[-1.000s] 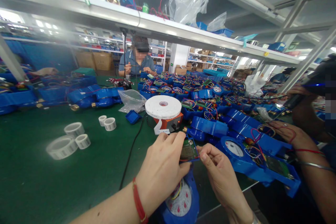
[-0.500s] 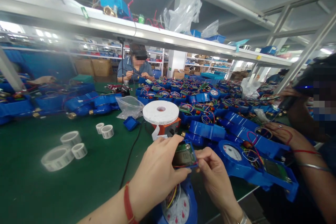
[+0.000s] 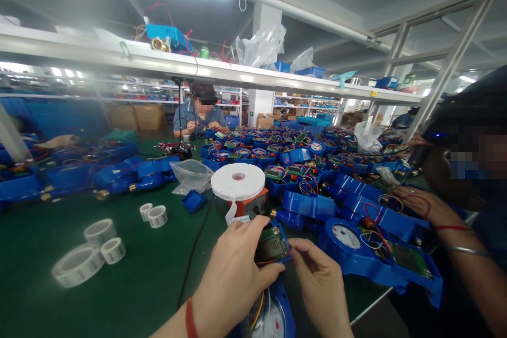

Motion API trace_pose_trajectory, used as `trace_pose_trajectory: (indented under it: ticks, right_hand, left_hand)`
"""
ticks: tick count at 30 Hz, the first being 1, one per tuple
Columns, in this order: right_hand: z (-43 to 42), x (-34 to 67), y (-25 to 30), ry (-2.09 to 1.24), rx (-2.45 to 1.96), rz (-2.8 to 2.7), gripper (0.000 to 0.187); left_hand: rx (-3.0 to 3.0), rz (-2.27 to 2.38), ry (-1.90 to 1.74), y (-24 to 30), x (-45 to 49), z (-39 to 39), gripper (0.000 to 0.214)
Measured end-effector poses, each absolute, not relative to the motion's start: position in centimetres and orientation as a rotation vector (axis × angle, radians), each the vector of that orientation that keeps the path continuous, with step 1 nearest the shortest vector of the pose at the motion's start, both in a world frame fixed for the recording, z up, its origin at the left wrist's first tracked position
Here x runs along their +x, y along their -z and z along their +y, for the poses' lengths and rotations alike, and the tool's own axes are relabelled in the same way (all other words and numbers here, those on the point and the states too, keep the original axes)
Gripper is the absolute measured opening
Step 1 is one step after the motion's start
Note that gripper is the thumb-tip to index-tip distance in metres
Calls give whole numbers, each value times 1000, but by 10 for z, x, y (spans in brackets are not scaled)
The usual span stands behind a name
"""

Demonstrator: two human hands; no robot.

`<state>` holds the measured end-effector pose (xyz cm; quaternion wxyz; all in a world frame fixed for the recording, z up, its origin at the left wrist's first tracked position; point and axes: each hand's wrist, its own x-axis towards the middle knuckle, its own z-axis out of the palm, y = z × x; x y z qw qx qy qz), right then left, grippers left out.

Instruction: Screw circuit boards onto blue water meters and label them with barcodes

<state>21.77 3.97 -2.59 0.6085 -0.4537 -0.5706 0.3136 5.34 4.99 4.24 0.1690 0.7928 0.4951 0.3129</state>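
Head view: left hand (image 3: 240, 261) grips display module (image 3: 272, 246) above blue meter (image 3: 273, 322), near table's (image 3: 138, 301) front edge. Versus half a second ago: lower in frame, hold unchanged; module work presumably ongoing. Right hand (image 3: 320, 280) at module's side; pinching or not, cannot tell.

"Where could a hand cross the green desk (image 3: 146, 280)?"

"Left of the left hand (image 3: 235, 266): there's an open stretch between the thin black cable (image 3: 195, 249) and the clear, ring-shaped label rolls (image 3: 79, 265)."

"Straight ahead?"

"Blocked low down. The flat white tape roll (image 3: 237, 188) on its orange box (image 3: 255, 200) stands just beyond the left fingertips."

"Between the hands?"

"A blue-edged display housing (image 3: 277, 245) fills that gap."

"And right?"

"Tight: a blue plastic meter with a round dial (image 3: 368, 259) lies near the right hand (image 3: 319, 282), and a co-worker's bare forearm (image 3: 461, 239) reaches in past it."

"Higher up?"

"A hand fits between the tape roll and the long white shelf (image 3: 222, 69)."
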Motion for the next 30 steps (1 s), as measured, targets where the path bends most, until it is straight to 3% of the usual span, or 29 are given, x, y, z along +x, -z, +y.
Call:
trace_pose_trajectory:
  ticks: [3,6,9,15,20,30]
  right_hand:
    - [35,216,19,-965,-979,-1197,14]
    - [31,214,11,-1160,-868,-1096,24]
    - [29,214,1,-1271,-827,-1124,33]
    - [40,221,-19,-1331,-929,-1225,32]
    - [50,225,-20,-1344,-955,-1152,31]
    - [48,214,2,-1262,-938,-977,28]
  left_hand:
    - [2289,1411,-885,-41,54,48,48]
    - [2323,1405,-876,-40,57,46,47]
    - [2383,1398,-881,-39,59,44,54]
    - [2157,1143,-777,-58,36,54,74]
    - [1661,960,-761,-61,13,82,32]
    - [1589,872,-612,-34,21,95,39]
